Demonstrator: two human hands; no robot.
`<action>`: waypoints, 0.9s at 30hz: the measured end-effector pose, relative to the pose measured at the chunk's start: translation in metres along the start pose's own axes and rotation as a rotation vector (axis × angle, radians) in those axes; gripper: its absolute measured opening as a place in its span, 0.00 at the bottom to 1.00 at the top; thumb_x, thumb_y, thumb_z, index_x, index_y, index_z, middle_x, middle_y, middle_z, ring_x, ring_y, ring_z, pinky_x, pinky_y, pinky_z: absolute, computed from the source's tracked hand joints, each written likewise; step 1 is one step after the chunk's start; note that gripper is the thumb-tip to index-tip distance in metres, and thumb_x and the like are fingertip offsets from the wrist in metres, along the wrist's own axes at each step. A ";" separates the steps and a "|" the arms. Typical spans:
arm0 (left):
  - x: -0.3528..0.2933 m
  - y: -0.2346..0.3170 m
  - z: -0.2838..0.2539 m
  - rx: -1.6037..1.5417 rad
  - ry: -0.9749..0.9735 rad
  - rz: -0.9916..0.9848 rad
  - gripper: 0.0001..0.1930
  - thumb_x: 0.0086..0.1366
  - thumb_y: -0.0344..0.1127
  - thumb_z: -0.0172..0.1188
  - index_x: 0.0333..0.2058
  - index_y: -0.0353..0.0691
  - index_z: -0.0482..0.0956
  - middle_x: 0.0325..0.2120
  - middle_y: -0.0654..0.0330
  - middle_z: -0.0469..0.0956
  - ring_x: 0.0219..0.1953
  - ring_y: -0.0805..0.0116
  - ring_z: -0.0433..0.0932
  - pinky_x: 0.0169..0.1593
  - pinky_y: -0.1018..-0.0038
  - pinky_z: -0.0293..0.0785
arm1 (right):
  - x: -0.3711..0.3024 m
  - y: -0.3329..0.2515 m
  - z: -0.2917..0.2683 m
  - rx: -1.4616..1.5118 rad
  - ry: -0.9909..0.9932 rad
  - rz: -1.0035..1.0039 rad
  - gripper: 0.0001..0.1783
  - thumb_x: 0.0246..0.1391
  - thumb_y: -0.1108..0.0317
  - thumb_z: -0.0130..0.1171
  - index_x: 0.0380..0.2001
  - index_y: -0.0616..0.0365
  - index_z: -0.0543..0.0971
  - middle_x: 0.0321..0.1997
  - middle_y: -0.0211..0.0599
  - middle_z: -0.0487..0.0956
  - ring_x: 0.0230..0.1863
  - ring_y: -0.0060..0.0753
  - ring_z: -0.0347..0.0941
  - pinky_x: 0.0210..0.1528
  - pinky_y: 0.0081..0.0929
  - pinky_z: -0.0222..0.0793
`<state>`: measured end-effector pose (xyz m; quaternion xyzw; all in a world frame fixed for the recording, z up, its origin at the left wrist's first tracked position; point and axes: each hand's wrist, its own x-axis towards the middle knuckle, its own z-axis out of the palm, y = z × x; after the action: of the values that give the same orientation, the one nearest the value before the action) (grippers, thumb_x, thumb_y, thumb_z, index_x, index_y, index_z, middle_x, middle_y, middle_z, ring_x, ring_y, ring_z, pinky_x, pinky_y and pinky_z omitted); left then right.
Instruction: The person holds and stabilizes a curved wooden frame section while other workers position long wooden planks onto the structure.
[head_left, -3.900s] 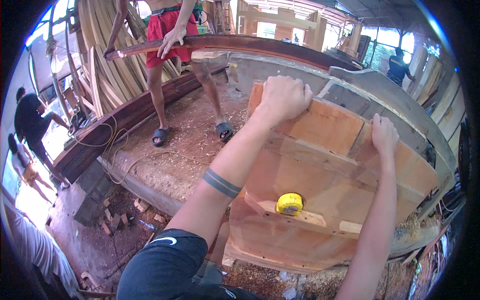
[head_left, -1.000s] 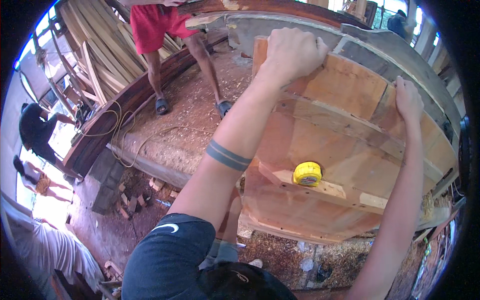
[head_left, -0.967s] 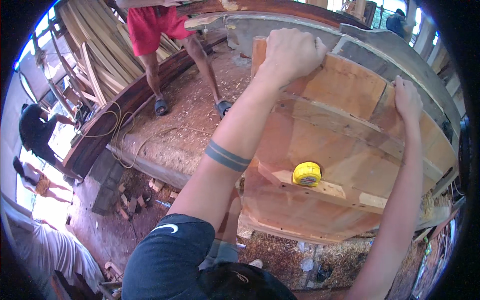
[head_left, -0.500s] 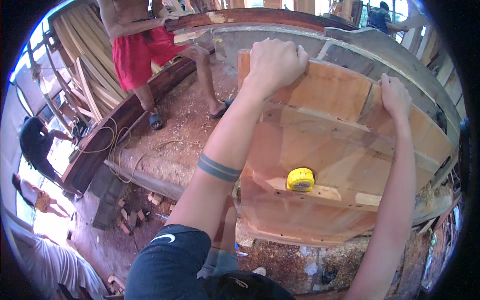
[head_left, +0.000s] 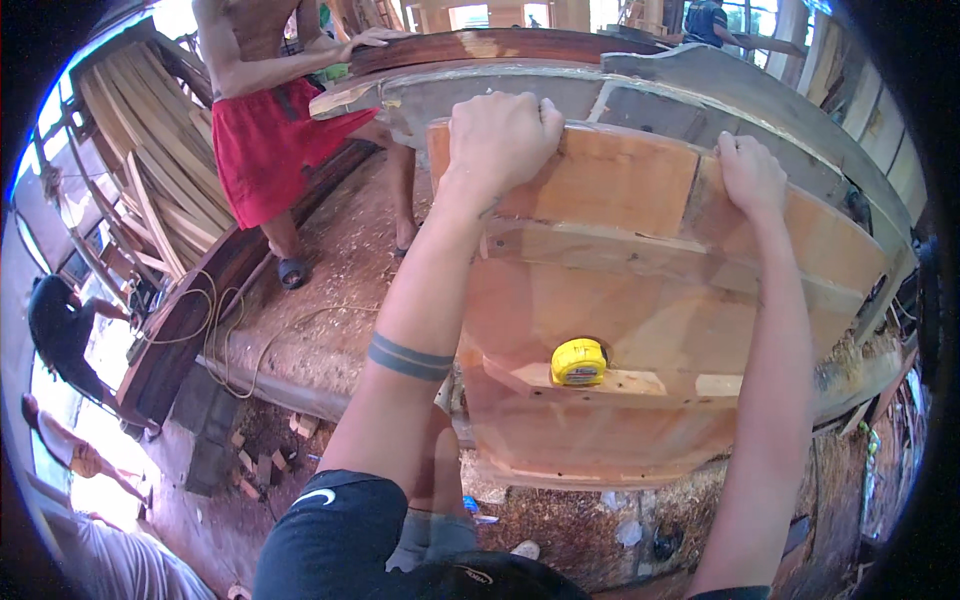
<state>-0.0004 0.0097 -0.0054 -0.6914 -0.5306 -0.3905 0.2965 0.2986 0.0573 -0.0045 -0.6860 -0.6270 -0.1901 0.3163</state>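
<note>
A tape measure (head_left: pixel 578 362) rests on a ledge of the wooden panel (head_left: pixel 620 300), both hands gripping its top edge at 12 and 1 o'clock, a bystander (head_left: pixel 265 120) at 10 o'clock.

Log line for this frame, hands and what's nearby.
left hand: grips wooden panel top edge | right hand: same | yellow tape measure: on ledge

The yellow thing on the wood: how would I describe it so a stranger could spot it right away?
Find the big reddish wooden panel that the left hand and right hand grip along its top edge. On the pale cross ledge low on it rests a tape measure. It is the only small, bright yellow, rounded thing among bare wood.
</note>
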 end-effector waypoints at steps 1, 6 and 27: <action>0.000 0.000 0.000 0.006 -0.017 -0.005 0.22 0.63 0.45 0.43 0.21 0.38 0.82 0.21 0.44 0.79 0.26 0.45 0.80 0.36 0.53 0.75 | -0.001 0.000 -0.001 0.009 -0.004 -0.003 0.28 0.60 0.46 0.36 0.37 0.56 0.80 0.46 0.51 0.79 0.49 0.61 0.73 0.52 0.51 0.65; 0.000 -0.001 0.001 0.025 -0.045 -0.023 0.22 0.63 0.45 0.42 0.23 0.39 0.82 0.22 0.44 0.79 0.29 0.43 0.79 0.37 0.51 0.74 | -0.008 -0.006 -0.008 0.020 0.011 -0.014 0.29 0.60 0.46 0.37 0.37 0.56 0.80 0.45 0.52 0.79 0.48 0.62 0.72 0.52 0.51 0.65; 0.000 0.000 0.000 0.038 -0.066 -0.036 0.24 0.64 0.48 0.42 0.26 0.37 0.82 0.25 0.43 0.80 0.31 0.41 0.79 0.40 0.50 0.74 | -0.003 -0.002 -0.005 0.056 0.017 -0.059 0.32 0.57 0.47 0.35 0.40 0.61 0.81 0.46 0.58 0.78 0.51 0.61 0.73 0.55 0.50 0.65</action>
<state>-0.0006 0.0091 -0.0055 -0.6884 -0.5598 -0.3628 0.2847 0.2972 0.0520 -0.0026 -0.6565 -0.6493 -0.1878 0.3349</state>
